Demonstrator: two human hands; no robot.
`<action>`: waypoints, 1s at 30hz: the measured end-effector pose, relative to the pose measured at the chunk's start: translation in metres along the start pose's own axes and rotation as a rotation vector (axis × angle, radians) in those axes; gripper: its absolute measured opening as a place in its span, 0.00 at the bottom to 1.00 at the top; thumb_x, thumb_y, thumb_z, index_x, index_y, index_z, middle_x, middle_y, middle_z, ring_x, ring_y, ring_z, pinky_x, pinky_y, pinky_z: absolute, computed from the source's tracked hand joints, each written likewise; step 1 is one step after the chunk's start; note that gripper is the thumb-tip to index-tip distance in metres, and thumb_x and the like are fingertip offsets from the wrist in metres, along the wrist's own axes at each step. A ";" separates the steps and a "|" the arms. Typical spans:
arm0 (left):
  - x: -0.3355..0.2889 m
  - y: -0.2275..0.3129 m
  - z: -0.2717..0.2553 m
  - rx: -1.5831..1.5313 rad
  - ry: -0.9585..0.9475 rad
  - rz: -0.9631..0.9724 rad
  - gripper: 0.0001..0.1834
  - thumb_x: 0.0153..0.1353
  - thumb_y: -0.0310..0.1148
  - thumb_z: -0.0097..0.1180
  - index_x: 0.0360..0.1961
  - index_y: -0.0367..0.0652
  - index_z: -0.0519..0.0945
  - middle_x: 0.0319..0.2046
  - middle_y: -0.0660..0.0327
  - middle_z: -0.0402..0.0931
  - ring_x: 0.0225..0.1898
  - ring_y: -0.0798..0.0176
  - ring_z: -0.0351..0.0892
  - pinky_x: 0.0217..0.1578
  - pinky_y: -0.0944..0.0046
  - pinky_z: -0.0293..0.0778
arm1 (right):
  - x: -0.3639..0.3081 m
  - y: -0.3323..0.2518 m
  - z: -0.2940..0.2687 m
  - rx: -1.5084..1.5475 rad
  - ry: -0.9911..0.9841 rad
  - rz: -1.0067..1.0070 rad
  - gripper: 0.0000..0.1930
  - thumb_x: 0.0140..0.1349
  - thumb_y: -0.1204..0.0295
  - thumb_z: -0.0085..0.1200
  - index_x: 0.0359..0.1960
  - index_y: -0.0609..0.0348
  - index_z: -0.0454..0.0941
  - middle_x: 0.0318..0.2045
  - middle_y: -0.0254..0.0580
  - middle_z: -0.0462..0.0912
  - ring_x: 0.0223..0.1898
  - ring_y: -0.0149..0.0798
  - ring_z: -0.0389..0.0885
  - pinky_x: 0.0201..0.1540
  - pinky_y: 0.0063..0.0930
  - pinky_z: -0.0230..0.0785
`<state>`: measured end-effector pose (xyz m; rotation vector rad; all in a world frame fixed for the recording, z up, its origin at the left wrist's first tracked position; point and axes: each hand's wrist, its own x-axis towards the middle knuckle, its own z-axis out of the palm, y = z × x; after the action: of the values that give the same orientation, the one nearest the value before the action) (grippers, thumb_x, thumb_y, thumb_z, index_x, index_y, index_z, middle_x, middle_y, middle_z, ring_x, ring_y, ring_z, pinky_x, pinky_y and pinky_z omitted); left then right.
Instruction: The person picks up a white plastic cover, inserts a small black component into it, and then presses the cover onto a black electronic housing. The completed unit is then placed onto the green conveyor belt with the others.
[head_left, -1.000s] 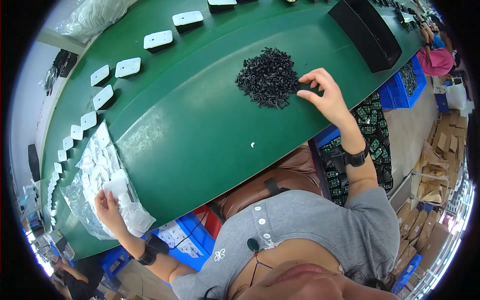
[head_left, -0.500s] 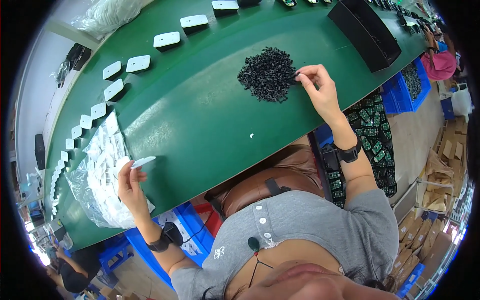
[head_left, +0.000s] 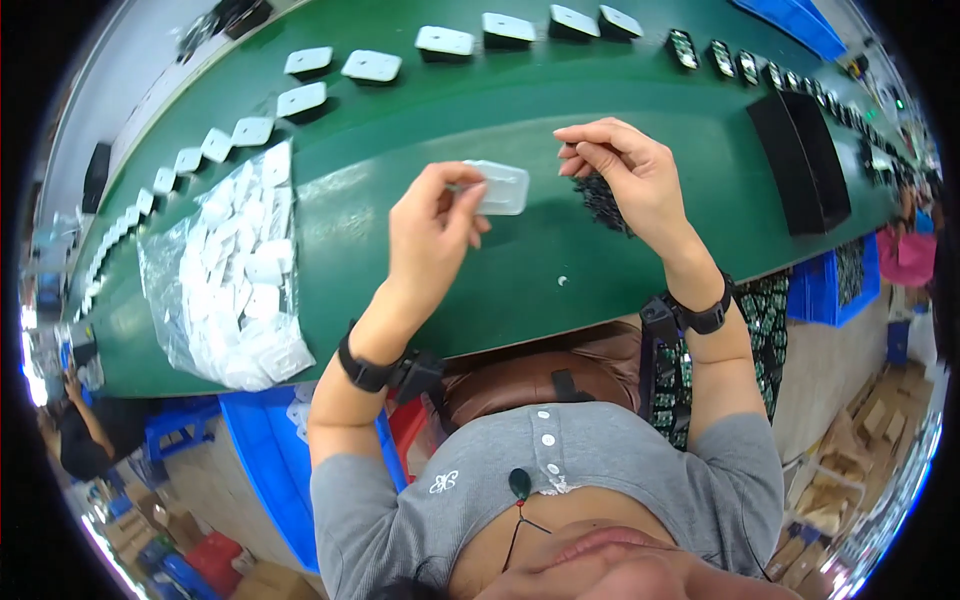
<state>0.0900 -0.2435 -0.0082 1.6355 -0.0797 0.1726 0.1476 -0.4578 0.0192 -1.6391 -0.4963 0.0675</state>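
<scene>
Green, faintly glossy tabletop spans the head view. At centre, a pale, translucent cover with rounded corners is pinched by the left hand. Right of centre, the right hand curls fingertips toward thumb beside a black heap; whether they grip anything cannot be told. Left: crinkled clear bag.

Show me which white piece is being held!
The white piece in the left hand, above the green table; others are heaped at the clear bag or lined up.
</scene>
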 end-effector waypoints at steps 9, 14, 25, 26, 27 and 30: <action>0.004 -0.008 0.003 0.018 0.050 0.053 0.09 0.59 0.18 0.53 0.41 0.38 0.77 0.29 0.60 0.74 0.20 0.71 0.75 0.17 0.73 0.70 | 0.011 0.010 0.046 0.230 -0.160 0.160 0.12 0.65 0.78 0.49 0.49 0.64 0.68 0.33 0.41 0.80 0.32 0.30 0.79 0.35 0.20 0.71; 0.008 -0.013 0.002 0.220 0.022 0.207 0.11 0.56 0.15 0.53 0.38 0.39 0.78 0.29 0.58 0.73 0.21 0.65 0.77 0.20 0.70 0.73 | 0.008 0.016 0.054 0.054 -0.152 0.126 0.09 0.64 0.78 0.51 0.45 0.65 0.70 0.31 0.38 0.78 0.30 0.27 0.76 0.34 0.19 0.70; 0.006 -0.015 0.008 -0.154 0.060 -0.047 0.13 0.62 0.18 0.49 0.48 0.34 0.71 0.38 0.56 0.76 0.32 0.64 0.80 0.34 0.68 0.78 | 0.006 0.017 0.045 -0.207 -0.070 0.023 0.04 0.57 0.76 0.59 0.31 0.60 0.76 0.28 0.30 0.72 0.26 0.21 0.67 0.28 0.15 0.59; 0.007 -0.016 0.007 -0.246 0.027 -0.123 0.13 0.63 0.19 0.49 0.50 0.31 0.70 0.41 0.55 0.76 0.36 0.63 0.81 0.39 0.67 0.78 | 0.006 0.018 0.046 -0.200 -0.052 0.015 0.04 0.57 0.76 0.59 0.31 0.59 0.76 0.28 0.29 0.71 0.25 0.21 0.65 0.28 0.15 0.57; 0.005 -0.016 0.006 -0.243 0.029 -0.122 0.13 0.63 0.19 0.49 0.50 0.31 0.70 0.41 0.55 0.76 0.36 0.63 0.81 0.39 0.67 0.78 | 0.005 0.019 0.048 -0.197 -0.053 0.014 0.04 0.57 0.76 0.59 0.31 0.59 0.76 0.28 0.29 0.71 0.25 0.21 0.65 0.28 0.15 0.57; 0.004 -0.016 0.009 -0.345 -0.010 -0.156 0.09 0.64 0.20 0.49 0.45 0.30 0.71 0.38 0.54 0.77 0.37 0.64 0.81 0.41 0.68 0.77 | 0.006 0.021 0.053 -0.170 0.008 -0.047 0.04 0.57 0.76 0.59 0.30 0.59 0.76 0.28 0.29 0.71 0.26 0.21 0.65 0.27 0.15 0.56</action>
<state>0.0966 -0.2512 -0.0239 1.2917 0.0108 0.0282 0.1411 -0.4072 -0.0075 -1.7925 -0.5460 -0.0164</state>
